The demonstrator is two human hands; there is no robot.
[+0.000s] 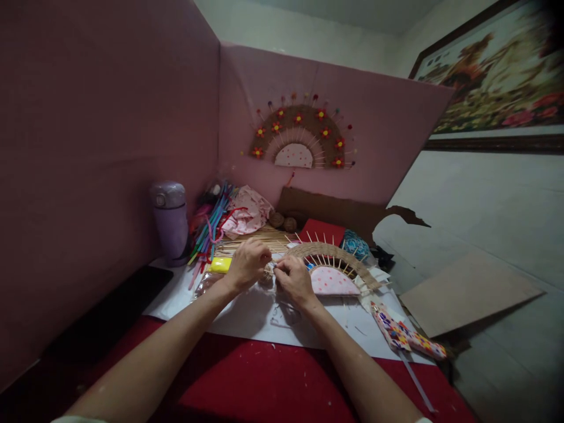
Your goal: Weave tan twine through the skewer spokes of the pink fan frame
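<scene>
My left hand point(249, 264) and my right hand point(295, 279) meet over the white paper, fingertips pinched close together. What they grip is too small and blurred to make out. Just right of my right hand lies a fan-shaped piece: a pink dotted half circle point(333, 281), thin sticks radiating from it, and a brown twine-wrapped arc point(337, 251) across the sticks. Part of its left end is hidden by my right hand. A small brown bundle point(266, 276) shows between my hands. Beside my left wrist sits a yellow packet point(220, 265).
A purple bottle point(170, 223) stands at left near pipe cleaners point(215, 214) and dotted cloth point(249, 210). Behind are twine balls point(289, 224), a red sheet point(324, 231) and blue yarn point(355, 243). A flowered fan point(299, 120) hangs on the pink panel. A patterned packet point(392, 329) lies right.
</scene>
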